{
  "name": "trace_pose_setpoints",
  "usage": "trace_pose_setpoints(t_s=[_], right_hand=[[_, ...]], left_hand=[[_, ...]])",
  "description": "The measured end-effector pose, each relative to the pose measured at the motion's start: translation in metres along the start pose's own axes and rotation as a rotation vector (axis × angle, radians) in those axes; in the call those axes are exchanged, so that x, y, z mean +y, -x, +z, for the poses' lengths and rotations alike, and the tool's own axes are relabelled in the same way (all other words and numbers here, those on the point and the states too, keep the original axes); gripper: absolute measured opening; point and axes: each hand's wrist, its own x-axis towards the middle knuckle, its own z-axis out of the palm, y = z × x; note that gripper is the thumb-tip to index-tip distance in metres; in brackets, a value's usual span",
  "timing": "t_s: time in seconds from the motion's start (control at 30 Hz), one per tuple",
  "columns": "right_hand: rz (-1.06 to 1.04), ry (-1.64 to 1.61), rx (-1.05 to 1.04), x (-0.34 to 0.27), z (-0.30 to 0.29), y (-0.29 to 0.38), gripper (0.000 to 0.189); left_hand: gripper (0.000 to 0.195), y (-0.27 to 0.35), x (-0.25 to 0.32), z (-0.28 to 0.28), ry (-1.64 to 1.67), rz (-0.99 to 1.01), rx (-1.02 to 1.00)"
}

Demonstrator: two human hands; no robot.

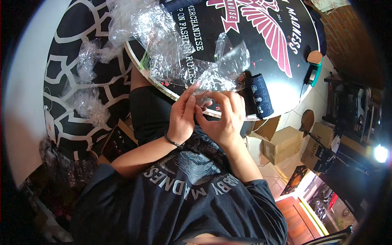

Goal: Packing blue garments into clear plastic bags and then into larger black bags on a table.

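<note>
Both my hands meet at the near edge of a round black table (266,65) with printed lettering and a pink wing. My left hand (183,114), with a dark cord at the wrist, pinches a crumpled clear plastic bag (209,76). The fingers of my right hand (225,114) are bent onto the same plastic, close to the left fingertips. Beside my right hand, a folded dark blue patterned cloth (260,95) with small printed marks lies at the table's edge. More clear plastic bags (159,39) are heaped beyond my left hand.
A green device with a tan top (314,65) sits at the table's right edge, near a cable. Loose clear plastic (87,104) lies on a black-and-white patterned surface (73,76) at left. Cardboard boxes (283,145) stand on the tiled floor at right. Small red scraps dot the table.
</note>
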Motion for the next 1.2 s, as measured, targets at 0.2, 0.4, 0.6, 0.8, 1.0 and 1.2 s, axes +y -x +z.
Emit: trace_pose_setpoints(t_s=[0.2,0.4,0.6,0.8,1.0,1.2], right_hand=[[0.095,0.077,-0.039,0.004,0.001,0.007,0.027],[0.133,0.009,-0.049,0.01,-0.001,0.006,0.03],[-0.039,0.053,-0.08,0.009,0.005,0.002,0.025],[-0.084,0.069,-0.069,0.014,-0.003,0.004,0.019],[-0.104,0.019,-0.05,0.019,-0.015,0.01,0.026],[-0.171,0.049,0.041,0.011,-0.032,0.006,0.024]], left_hand=[[0.041,-0.004,-0.004,-0.01,-0.407,0.118,-0.06],[0.05,0.003,-0.008,-0.008,-0.008,-0.09,0.011],[0.052,-0.007,-0.013,0.003,-0.177,-0.016,0.237],[0.043,-0.008,-0.038,-0.002,-0.259,-0.033,0.313],[0.05,0.01,-0.028,0.001,-0.317,0.084,0.107],[0.103,0.025,-0.011,-0.002,0.356,-0.015,-0.323]])
